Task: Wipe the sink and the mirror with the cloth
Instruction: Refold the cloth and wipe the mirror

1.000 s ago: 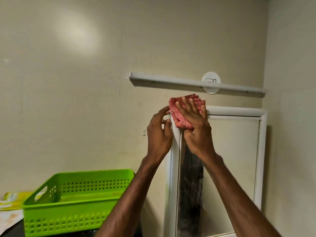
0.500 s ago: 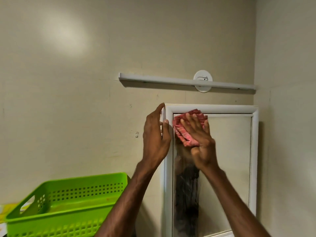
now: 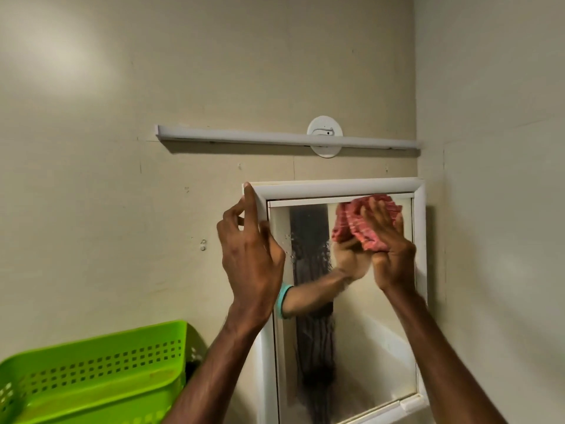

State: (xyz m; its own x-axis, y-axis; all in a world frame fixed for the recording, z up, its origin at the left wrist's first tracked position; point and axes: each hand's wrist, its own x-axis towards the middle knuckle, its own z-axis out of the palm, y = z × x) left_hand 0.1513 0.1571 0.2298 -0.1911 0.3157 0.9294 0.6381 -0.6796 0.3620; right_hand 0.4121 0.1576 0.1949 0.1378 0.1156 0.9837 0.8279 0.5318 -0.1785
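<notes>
A mirror (image 3: 376, 341) in a white frame hangs on the beige wall at the right. My right hand (image 3: 386, 246) presses a red striped cloth (image 3: 371, 232) flat against the upper right part of the glass. The cloth and the hand are reflected in the mirror. My left hand (image 3: 250, 252) rests on the frame's upper left edge, with its forefinger up at the top left corner and nothing in it. The sink is out of view.
A white strip light (image 3: 284, 137) on a round mount runs along the wall above the mirror. A green perforated plastic basket (image 3: 91, 374) stands at the lower left. A side wall meets the mirror's right edge.
My right hand has slid the cloth from the mirror's top left corner across the glass to its upper right. My left hand has stayed at the frame's left edge.
</notes>
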